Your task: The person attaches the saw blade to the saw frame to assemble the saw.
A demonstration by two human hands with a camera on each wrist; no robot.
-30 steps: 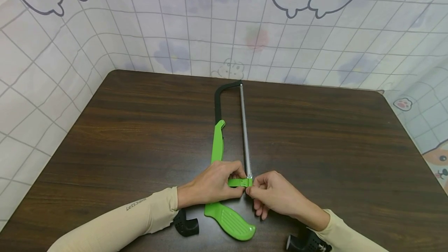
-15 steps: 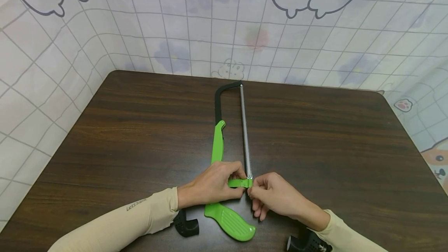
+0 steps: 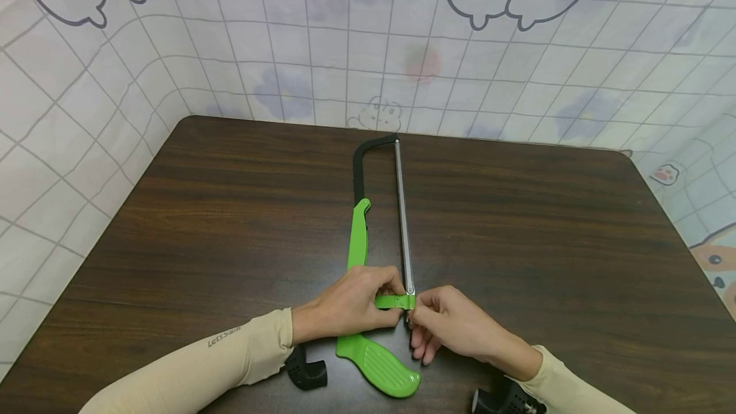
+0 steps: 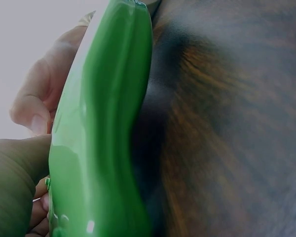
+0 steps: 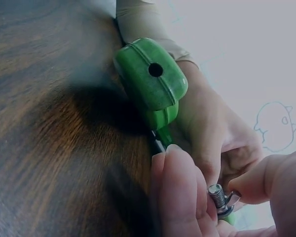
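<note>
A hacksaw point(image 3: 358, 235) with a green handle and black front frame lies on the dark wooden table, its grey blade point(image 3: 404, 222) to the right. My left hand point(image 3: 347, 304) reaches over the handle and pinches the green crosspiece point(image 3: 393, 301) at the blade's near end. Just beyond that end, my right hand point(image 3: 460, 324) pinches a small metal wing nut point(image 5: 232, 198) between thumb and fingers. A threaded bolt tip point(image 5: 216, 191) sticks out of the nut in the right wrist view. The left wrist view is mostly filled by the green handle point(image 4: 111, 123).
Black wrist devices show beneath the left forearm point(image 3: 307, 369) and the right forearm point(image 3: 506, 398). The wooden table point(image 3: 546, 229) meets a grid-patterned cloth backdrop point(image 3: 322, 30) at its far edge and along both sides.
My right hand has shifted slightly toward me at the blade's near end, and a bit of metal now shows by its fingertips. The left hand and hacksaw stay almost still.
</note>
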